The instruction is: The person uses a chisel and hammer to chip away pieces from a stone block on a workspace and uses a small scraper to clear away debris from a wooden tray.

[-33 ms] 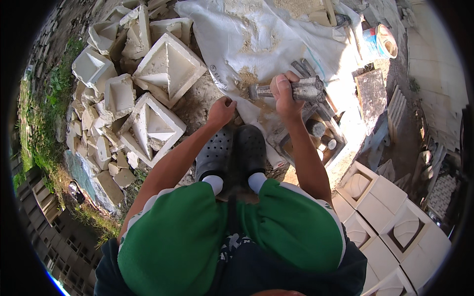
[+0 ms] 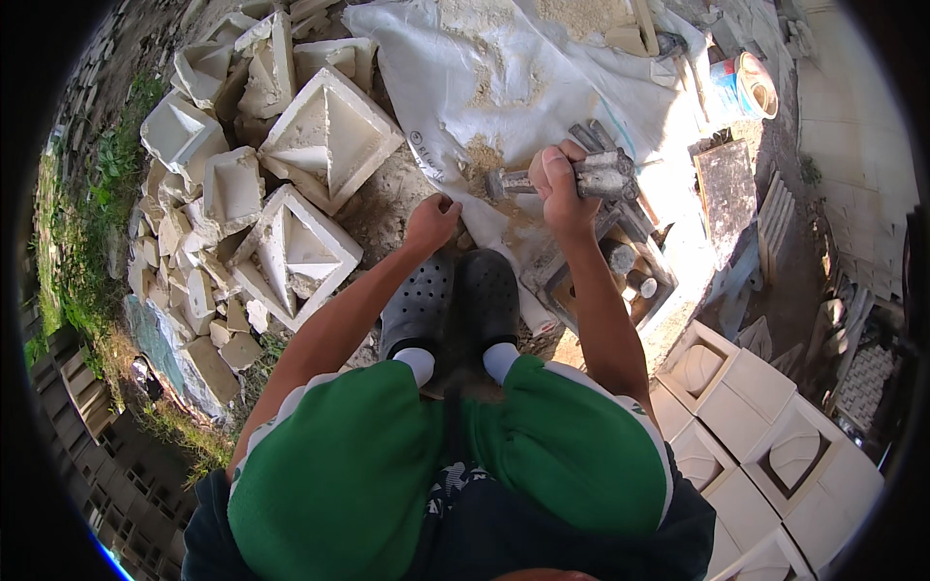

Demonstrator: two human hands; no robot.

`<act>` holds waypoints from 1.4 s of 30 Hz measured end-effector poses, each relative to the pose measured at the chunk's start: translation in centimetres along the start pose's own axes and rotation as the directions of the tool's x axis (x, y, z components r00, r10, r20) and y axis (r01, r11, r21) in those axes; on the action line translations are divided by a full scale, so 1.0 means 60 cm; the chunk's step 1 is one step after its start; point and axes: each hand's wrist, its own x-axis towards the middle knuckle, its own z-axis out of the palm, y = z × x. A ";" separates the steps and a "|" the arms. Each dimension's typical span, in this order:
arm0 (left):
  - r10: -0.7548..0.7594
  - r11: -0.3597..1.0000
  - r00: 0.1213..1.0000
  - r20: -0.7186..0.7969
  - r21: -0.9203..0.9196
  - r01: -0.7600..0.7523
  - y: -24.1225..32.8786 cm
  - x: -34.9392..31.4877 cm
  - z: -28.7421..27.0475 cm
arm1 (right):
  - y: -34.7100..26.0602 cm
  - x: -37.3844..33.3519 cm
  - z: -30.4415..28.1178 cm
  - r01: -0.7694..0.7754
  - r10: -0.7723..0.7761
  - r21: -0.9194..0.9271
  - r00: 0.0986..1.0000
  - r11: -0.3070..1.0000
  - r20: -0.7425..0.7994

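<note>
One caked grey tool (image 2: 605, 176) lies across the clenched right hand (image 2: 560, 189), thick end toward 3 o'clock, narrow end toward 9.
White sheeting (image 2: 436, 58) spreads over dirt (image 2: 373, 208) at 12 o'clock; broken pale blocks (image 2: 334, 136) heap at 10, carved blocks (image 2: 765, 397) stand at 4; the right forearm (image 2: 610, 310) partly hides a framed tray (image 2: 659, 257) at 3; a bucket (image 2: 728, 89) is at 2; the left hand (image 2: 433, 223) curls at 11, holding what I cannot tell, if anything.
</note>
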 end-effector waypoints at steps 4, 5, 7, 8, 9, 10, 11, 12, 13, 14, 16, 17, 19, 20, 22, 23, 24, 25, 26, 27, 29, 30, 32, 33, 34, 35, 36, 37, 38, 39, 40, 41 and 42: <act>0.008 0.999 1.000 -0.013 -0.048 -0.009 -0.006 -0.016 -0.002 | -0.127 -0.020 -0.011 -0.098 0.144 0.320 0.982 0.942 -0.123; -0.001 0.999 1.000 -0.011 -0.049 0.001 -0.009 -0.023 -0.003 | -0.130 -0.028 -0.014 -0.069 0.125 0.345 0.981 0.936 -0.145; -0.004 0.999 1.000 -0.013 -0.042 0.003 -0.004 -0.014 -0.003 | -0.112 -0.030 -0.016 -0.029 0.097 0.362 0.981 0.932 -0.171; -0.002 0.999 1.000 -0.011 -0.046 0.002 -0.001 -0.012 -0.002 | -0.073 -0.036 -0.008 -0.127 0.188 0.340 0.970 0.932 -0.153; -0.013 1.000 1.000 0.014 -0.007 0.013 0.001 -0.007 -0.002 | -0.060 -0.030 -0.001 -0.223 0.276 0.319 0.952 0.921 -0.135; -0.025 0.999 0.999 0.040 0.032 0.024 0.004 -0.002 0.000 | -0.055 -0.025 -0.009 -0.222 0.274 0.317 0.953 0.922 -0.132; -0.026 0.999 0.999 0.039 0.030 0.025 0.007 0.000 0.004 | -0.054 -0.017 -0.021 -0.212 0.276 0.368 0.952 0.905 -0.132; -0.011 1.000 0.999 0.034 0.028 0.010 0.000 -0.005 0.002 | -0.062 -0.014 -0.022 -0.202 0.279 0.418 0.951 0.886 -0.131; 0.003 1.000 1.000 0.031 0.027 -0.004 -0.007 -0.008 0.001 | -0.074 -0.020 -0.024 -0.159 0.240 0.403 0.957 0.901 -0.160; 0.001 1.000 1.000 0.029 0.026 -0.001 -0.011 -0.007 -0.001 | -0.088 -0.021 -0.022 -0.160 0.241 0.403 0.958 0.901 -0.157; -0.005 0.994 1.000 0.004 -0.114 0.006 -0.008 -0.001 0.002 | -0.109 -0.018 -0.026 -0.030 0.122 0.433 0.975 0.901 -0.186; -0.008 0.994 1.000 0.005 -0.112 0.008 -0.009 -0.002 0.001 | -0.104 -0.023 -0.022 -0.025 0.111 0.431 0.978 0.902 -0.175; -0.021 0.996 0.999 0.035 -0.087 0.024 -0.005 0.000 0.001 | -0.053 -0.026 -0.001 -0.091 0.149 0.344 0.978 0.934 -0.146; -0.017 0.996 0.999 0.040 -0.087 0.020 -0.004 -0.005 0.001 | -0.033 -0.027 0.003 -0.156 0.191 0.255 0.974 0.954 -0.121; -0.021 1.000 0.999 0.049 0.020 0.020 -0.006 -0.010 -0.003 | -0.042 -0.010 0.002 -0.172 0.198 0.275 0.978 0.946 -0.069; -0.018 1.000 0.999 0.046 0.021 0.017 -0.001 -0.007 -0.001 | -0.052 0.000 0.001 -0.194 0.209 0.293 0.978 0.936 -0.020; 0.021 1.000 1.000 0.022 0.022 -0.021 -0.010 -0.009 0.001 | -0.064 -0.002 0.003 -0.196 0.212 0.300 0.977 0.934 -0.021; 0.060 0.998 0.998 -0.001 0.024 -0.060 -0.014 -0.012 0.000 | -0.079 -0.003 -0.001 -0.159 0.174 0.306 0.984 0.939 -0.021; 0.058 0.998 0.998 0.002 0.032 -0.058 -0.020 -0.011 -0.003 | -0.091 -0.005 -0.001 -0.122 0.137 0.312 0.990 0.942 -0.024; 0.031 1.000 0.999 0.019 0.004 -0.031 -0.016 -0.005 -0.001 | -0.099 -0.003 0.000 -0.110 0.132 0.384 0.991 0.917 -0.031; 0.012 1.000 0.999 0.045 -0.016 -0.011 -0.010 -0.002 0.002 | -0.079 -0.005 0.002 -0.105 0.115 0.344 0.993 0.933 -0.009; -0.009 1.000 0.998 0.065 -0.024 0.011 -0.006 0.000 0.006 | -0.055 -0.006 0.003 -0.101 0.102 0.297 0.995 0.950 0.010; -0.023 1.000 0.995 0.097 -0.013 0.024 -0.009 0.000 0.004 | 0.004 0.003 0.030 -0.026 0.028 0.127 0.999 0.992 -0.018; -0.018 1.000 0.998 0.064 -0.022 0.019 -0.011 0.001 0.005 | -0.002 0.018 0.035 -0.109 0.116 0.222 0.993 0.969 -0.019; -0.019 0.999 0.999 0.039 -0.026 0.020 -0.019 -0.004 0.004 | -0.016 0.020 0.040 -0.194 0.210 0.320 0.978 0.927 -0.017; -0.012 1.000 0.998 0.055 -0.008 0.012 -0.023 -0.006 0.006 | -0.031 0.022 0.040 -0.192 0.216 0.325 0.975 0.926 -0.041; 0.008 0.999 1.000 0.023 -0.042 -0.007 -0.024 0.004 0.005 | -0.045 0.035 0.042 -0.125 0.159 0.315 0.984 0.941 -0.084; 0.017 0.997 1.000 -0.003 -0.075 -0.018 -0.028 0.002 0.007 | -0.061 0.038 0.042 -0.070 0.112 0.299 0.986 0.952 -0.126; 0.021 0.998 1.000 0.010 -0.058 -0.020 -0.031 0.003 0.007 | -0.078 0.042 0.042 -0.071 0.120 0.305 0.982 0.950 -0.145; 0.032 0.997 0.999 -0.022 -0.074 -0.034 -0.028 0.006 0.011 | -0.096 0.045 0.038 -0.039 0.067 0.284 0.994 0.958 -0.089; 0.044 0.995 0.998 -0.055 -0.090 -0.049 -0.026 0.006 0.013 | -0.104 0.044 0.037 -0.006 0.015 0.265 0.999 0.964 -0.031; 0.048 0.996 0.998 -0.042 -0.077 -0.051 -0.025 0.006 0.012 | -0.098 0.048 0.041 0.041 -0.032 0.251 0.999 0.967 -0.042; 0.025 0.994 1.000 -0.016 -0.109 -0.026 -0.013 0.003 0.011 | -0.085 0.050 0.045 0.041 -0.024 0.244 0.997 0.969 -0.069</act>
